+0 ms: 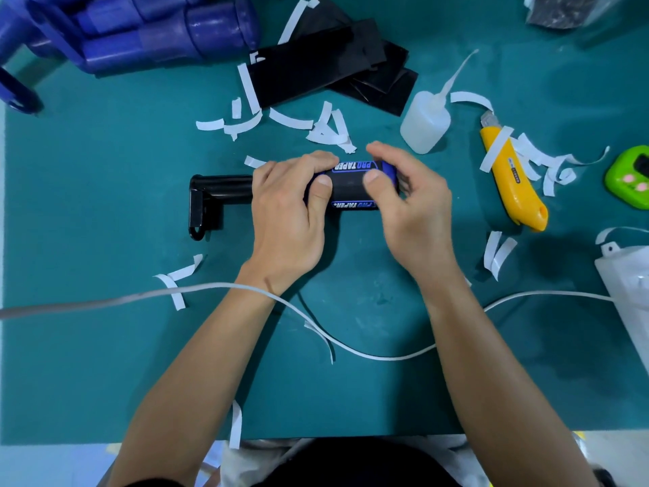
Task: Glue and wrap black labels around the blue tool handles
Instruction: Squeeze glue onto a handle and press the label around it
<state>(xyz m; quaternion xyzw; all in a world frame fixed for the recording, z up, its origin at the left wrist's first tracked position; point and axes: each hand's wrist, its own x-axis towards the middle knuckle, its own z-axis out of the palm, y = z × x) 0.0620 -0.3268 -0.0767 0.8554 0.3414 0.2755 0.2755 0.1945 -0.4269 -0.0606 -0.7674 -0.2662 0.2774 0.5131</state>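
A teal mat (105, 191) covers nearly the whole worktop, ending at a straight near edge with a pale strip of bench (52, 462) below it. At the middle of the mat lies the handle (389, 169), lengthwise left to right, its black stem (224, 193) sticking out to the left. The left hand (284, 219) is curled round the handle, thumb pressed on the black label (347, 186) wrapped around it. The right hand (411, 212) grips the blue end, fingers over the far side and thumb down on the label. White strips (326, 131) of peeled backing are scattered all over the mat. Beyond the hands is a loose stack of spare labels (333, 68), and a heap of blue handles (158, 33) fills the far left corner. A glue bottle (425, 124) lies just right of the stack, with a yellow knife (509, 184) near it under some strips. A green gadget (630, 175) and a white bag (632, 293) sit at the right edge. A white cable (351, 349) runs across the mat under both forearms.
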